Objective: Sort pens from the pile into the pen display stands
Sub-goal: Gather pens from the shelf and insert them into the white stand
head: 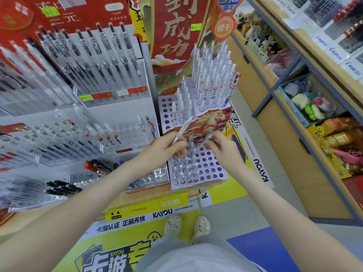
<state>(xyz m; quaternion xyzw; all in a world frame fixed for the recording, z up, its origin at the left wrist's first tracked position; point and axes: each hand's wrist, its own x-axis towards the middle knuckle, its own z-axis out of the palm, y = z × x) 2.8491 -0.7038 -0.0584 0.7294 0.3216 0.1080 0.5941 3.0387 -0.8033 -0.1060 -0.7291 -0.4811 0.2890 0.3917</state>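
Observation:
My left hand (170, 146) grips a clear white pen (182, 128) that slants up and to the right above the lower tier of a lilac display stand (212, 165) full of round holes. My right hand (222, 144) pinches the top of another pen (207, 137) over the same tier. Several clear pens (184, 167) stand upright in the lower tier's left holes. The upper tier (211, 75) behind a red horse-printed panel (208, 120) is crowded with upright pens, and a middle tier (181, 103) holds a smaller group.
Clear acrylic racks of pens (88, 61) fill the shelving on the left. A wooden shelf unit (294, 107) with toys and boxed goods runs along the right. A yellow-fronted shelf edge (145, 210) lies below the stand, and my shoes (186, 225) stand on the floor.

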